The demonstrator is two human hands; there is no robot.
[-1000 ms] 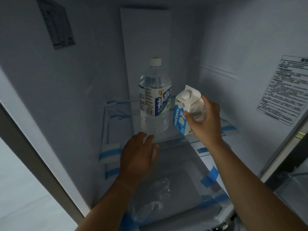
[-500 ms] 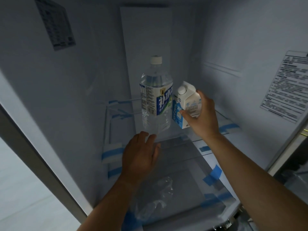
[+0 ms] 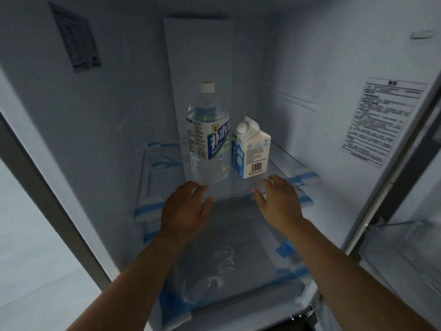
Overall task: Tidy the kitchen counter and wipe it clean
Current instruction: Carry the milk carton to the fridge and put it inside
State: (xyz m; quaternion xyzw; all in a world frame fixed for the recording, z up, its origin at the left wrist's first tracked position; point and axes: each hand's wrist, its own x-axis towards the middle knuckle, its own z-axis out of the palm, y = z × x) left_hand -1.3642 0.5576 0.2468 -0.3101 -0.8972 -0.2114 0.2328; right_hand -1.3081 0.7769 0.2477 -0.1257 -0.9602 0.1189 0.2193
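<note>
- Inside the open fridge, on the glass shelf, we see a water bottle and a milk carton standing upright, just beside each other, the carton to the right.
- Our left hand lies palm down at the shelf's front edge, right below the bottle; its fingers are spread and grip nothing.
- Our right hand hovers just in front of the carton, apart from it, with loose open fingers and nothing held.
- Strips of blue tape mark the shelf ends.
- Below, on the lower shelf, we see a crumpled piece of clear plastic.
- Printed labels sit on the fridge's side walls.
</note>
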